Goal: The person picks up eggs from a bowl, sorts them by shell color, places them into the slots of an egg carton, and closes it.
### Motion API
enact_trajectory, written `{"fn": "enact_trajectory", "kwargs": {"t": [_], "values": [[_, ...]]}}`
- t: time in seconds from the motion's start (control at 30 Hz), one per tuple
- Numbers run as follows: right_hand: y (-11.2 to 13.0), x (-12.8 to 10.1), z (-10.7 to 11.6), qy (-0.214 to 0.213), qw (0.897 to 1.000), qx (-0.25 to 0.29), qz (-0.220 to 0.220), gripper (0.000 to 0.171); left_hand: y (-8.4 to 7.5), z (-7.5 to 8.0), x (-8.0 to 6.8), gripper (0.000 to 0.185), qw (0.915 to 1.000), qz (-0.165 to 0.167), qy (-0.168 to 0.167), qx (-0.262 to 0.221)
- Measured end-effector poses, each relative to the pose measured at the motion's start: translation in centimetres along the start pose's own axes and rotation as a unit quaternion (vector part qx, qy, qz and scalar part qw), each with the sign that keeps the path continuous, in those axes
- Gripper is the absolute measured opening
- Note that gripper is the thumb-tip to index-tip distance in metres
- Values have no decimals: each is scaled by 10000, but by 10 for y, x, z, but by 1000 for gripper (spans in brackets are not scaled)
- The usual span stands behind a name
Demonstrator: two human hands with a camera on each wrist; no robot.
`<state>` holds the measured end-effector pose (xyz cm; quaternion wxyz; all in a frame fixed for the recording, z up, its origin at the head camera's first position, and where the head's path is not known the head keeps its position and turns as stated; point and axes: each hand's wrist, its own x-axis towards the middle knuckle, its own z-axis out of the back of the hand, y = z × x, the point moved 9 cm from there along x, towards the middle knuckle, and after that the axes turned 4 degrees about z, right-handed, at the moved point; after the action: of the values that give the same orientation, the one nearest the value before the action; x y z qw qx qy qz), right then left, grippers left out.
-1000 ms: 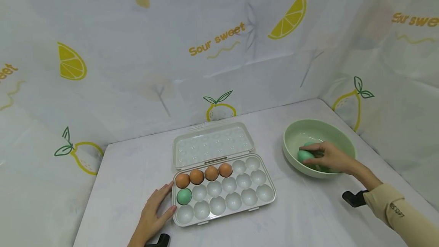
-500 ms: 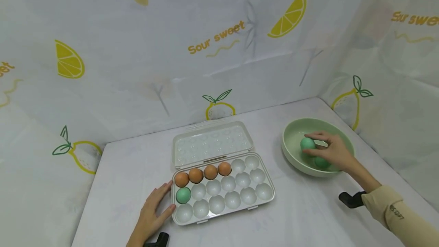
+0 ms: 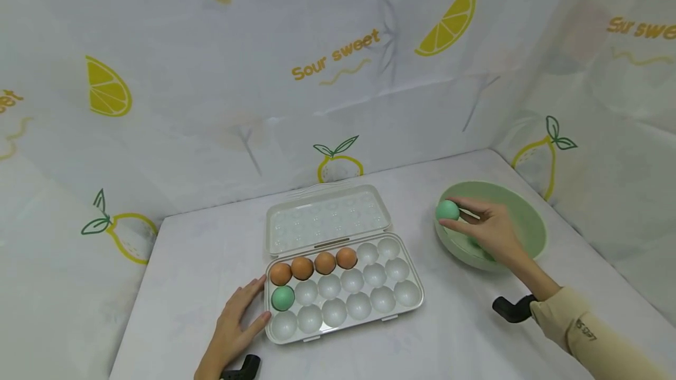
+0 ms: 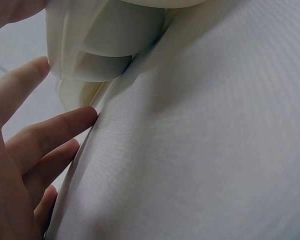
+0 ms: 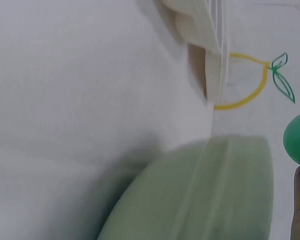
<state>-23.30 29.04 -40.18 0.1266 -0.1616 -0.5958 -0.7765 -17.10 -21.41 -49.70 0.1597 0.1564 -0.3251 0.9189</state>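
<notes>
My right hand (image 3: 488, 230) pinches a green egg (image 3: 447, 210) at my fingertips, thumb under it and fingers curled over the top. The egg sits at the left end of my grip, raised above the left rim of the green bowl (image 3: 530, 233), which stands at the right of the table. My left hand (image 3: 236, 324) lies flat with fingers relaxed, touching the near-left corner of the open egg tray (image 3: 417, 309). In the tray, four brown eggs (image 3: 314, 265) fill the far row's left end, and a second green egg (image 3: 283, 298) sits just nearer, beside my left fingers.
</notes>
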Motion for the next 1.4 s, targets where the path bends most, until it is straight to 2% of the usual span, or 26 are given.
{"fn": "enact_trajectory", "kwargs": {"t": [0.23, 0.53, 0.67, 0.93, 1.23, 1.4], "values": [[5, 1, -29, 157, 9992, 359, 120, 52, -2, 0, -1, 71, 9998, -175, -75, -54], [14, 0, -65, 485, 9958, 723, 299, 51, -1, 1, -1, 72, 9998, -168, -99, -64], [17, 0, -80, 639, 9937, 844, 367, 49, -1, 1, -1, 71, 9999, -123, -75, -52], [23, -1, -109, 945, 9916, 813, 348, 49, 2, -1, 1, 69, 9998, 171, 54, 102], [28, -6, -147, 1319, 9865, 919, 300, 49, 3, -2, 1, 69, 9997, 196, 71, 142], [34, -11, -174, 1591, 9803, 1120, 345, 48, 2, -1, 1, 69, 9998, 156, 56, 120]]}}
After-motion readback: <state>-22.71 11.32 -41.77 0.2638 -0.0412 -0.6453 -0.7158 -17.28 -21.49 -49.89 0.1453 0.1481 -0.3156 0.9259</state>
